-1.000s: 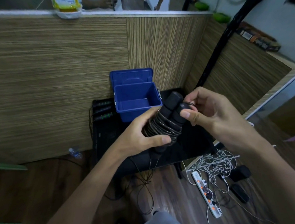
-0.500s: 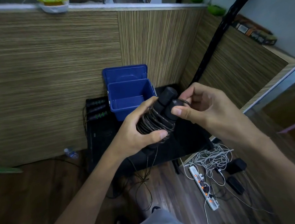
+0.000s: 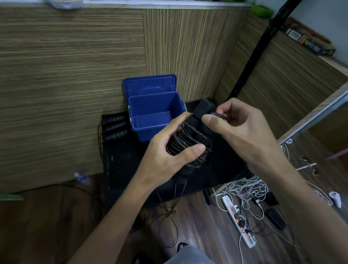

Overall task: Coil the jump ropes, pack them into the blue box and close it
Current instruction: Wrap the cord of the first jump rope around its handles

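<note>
While a loose tail of cord [image 3: 173, 217] hangs below the hands toward the floor, one jump rope [image 3: 188, 146] is mostly wound around its two black handles, so coiling looks nearly done but not finished. Closest to the viewer, the left hand [image 3: 168, 157] wraps its fingers and thumb around the coiled bundle, holding it in the air above the dark tabletop [image 3: 123, 165]. Just beyond, the right hand [image 3: 239, 130] pinches a loop of cord between thumb and fingertips at the handle tops. Farther back, the blue box [image 3: 152, 115] stands on the tabletop, empty, its lid raised. Beside it, to the left, more rope handles [image 3: 114, 127] lie waiting. Packing and closing appear wholly undone.
</note>
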